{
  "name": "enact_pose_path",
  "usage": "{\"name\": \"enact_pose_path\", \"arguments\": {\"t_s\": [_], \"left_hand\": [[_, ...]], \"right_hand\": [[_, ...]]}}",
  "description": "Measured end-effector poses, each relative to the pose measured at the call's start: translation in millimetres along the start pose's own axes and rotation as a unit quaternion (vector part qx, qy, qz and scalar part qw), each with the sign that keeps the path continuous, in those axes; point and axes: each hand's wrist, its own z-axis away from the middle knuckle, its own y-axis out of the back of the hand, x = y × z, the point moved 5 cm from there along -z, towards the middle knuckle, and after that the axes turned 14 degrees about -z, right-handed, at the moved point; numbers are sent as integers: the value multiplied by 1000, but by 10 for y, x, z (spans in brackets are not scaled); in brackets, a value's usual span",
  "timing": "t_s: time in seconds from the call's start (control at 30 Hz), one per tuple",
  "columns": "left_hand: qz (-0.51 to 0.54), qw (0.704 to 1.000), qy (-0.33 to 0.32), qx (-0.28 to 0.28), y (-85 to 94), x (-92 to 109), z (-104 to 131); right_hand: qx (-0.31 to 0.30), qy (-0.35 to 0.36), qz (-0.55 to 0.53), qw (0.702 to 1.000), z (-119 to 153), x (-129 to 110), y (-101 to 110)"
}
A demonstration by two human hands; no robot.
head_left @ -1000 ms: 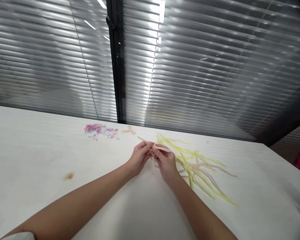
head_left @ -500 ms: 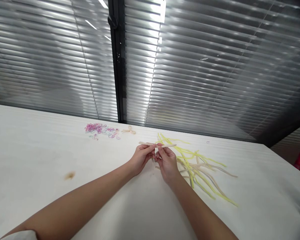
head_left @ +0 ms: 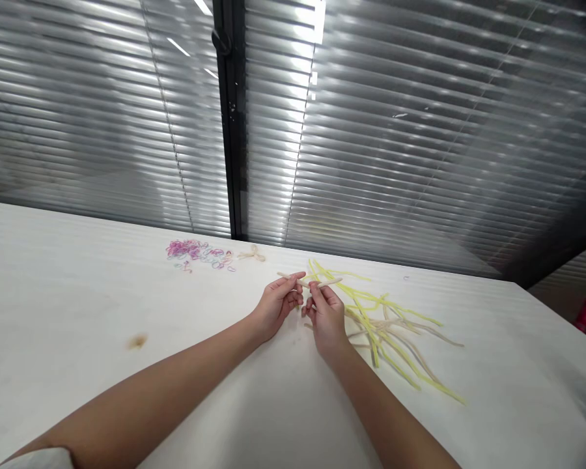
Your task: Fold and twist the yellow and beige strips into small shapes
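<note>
A beige pipe cleaner [head_left: 331, 282] is held up between my two hands above the table, its ends sticking out to either side. My left hand [head_left: 277, 305] is closed with thumb and forefinger on its left part. Near its middle, my right hand [head_left: 326, 316] pinches it between thumb and fingertips. The fingers hide part of the stem, and whether it is one piece or two I cannot tell. Just right of my right hand lies a loose pile of yellow pipe cleaners [head_left: 404, 357] and beige pipe cleaners [head_left: 439, 335], crossing one another.
On the white table [head_left: 78, 286], small pink, purple and bluish rubber bands [head_left: 188, 249] lie heaped toward the back. Beside them rests a beige looped bow shape [head_left: 254, 255]. A brown stain [head_left: 137, 341] marks the left side. Window blinds [head_left: 371, 143] rise behind the table's back edge.
My left thumb and forefinger have stretched out along the pipe cleaner, and its left end has tilted slightly. My right hand keeps its pinch almost in place.
</note>
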Motion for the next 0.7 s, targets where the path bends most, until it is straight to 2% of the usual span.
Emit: {"name": "enact_pose_path", "arguments": {"t_s": [0.27,0.47,0.63,0.7], "left_hand": [[-10,1000,-10,19,24,-12,-2],[-60,998,-21,18,-17,14,15],[-102,994,-22,11,-44,18,25],[-119,993,-23,2,-42,4,19]], "right_hand": [[15,12,94,995,0,63,38],[47,55,134,988,9,-5,89],[47,98,190,976,32,-76,104],[45,136,222,964,40,-112,101]]}}
